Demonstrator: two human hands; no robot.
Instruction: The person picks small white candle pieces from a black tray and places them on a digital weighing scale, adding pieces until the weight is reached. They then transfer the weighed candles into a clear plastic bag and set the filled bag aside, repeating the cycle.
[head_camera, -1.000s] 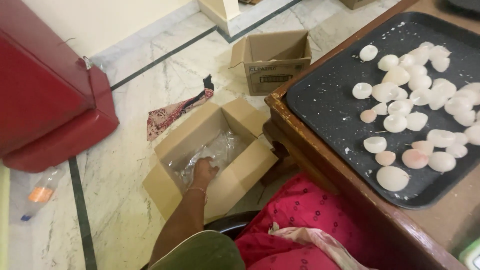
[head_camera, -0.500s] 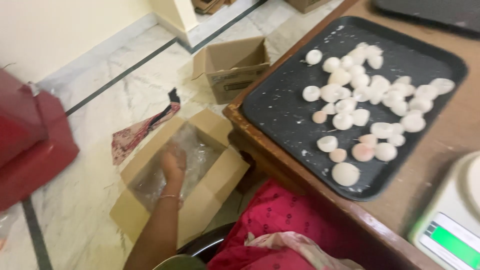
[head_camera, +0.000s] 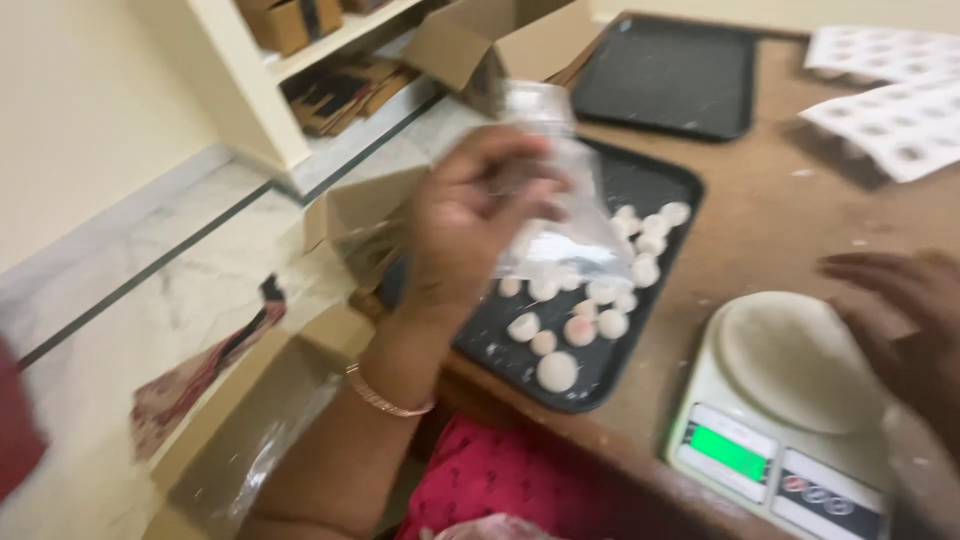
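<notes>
My left hand (head_camera: 465, 225) is raised above the table edge and grips a clear plastic bag (head_camera: 565, 215), which hangs in front of a black tray (head_camera: 660, 180). On that tray lie several small white and pinkish round pieces (head_camera: 590, 300). My right hand (head_camera: 900, 330) hovers with fingers spread over the round plate of a small white kitchen scale (head_camera: 790, 400), holding nothing. The view is blurred by motion.
An open cardboard box (head_camera: 250, 440) with plastic bags inside sits on the marble floor at lower left. A second black tray (head_camera: 670, 75) and white label sheets (head_camera: 890, 110) lie at the back of the wooden table (head_camera: 790, 230). Shelves with boxes (head_camera: 300, 60) stand on the left.
My left hand has come up out of the floor box with a clear bag in it. The view has swung right, bringing the scale and my right hand into sight.
</notes>
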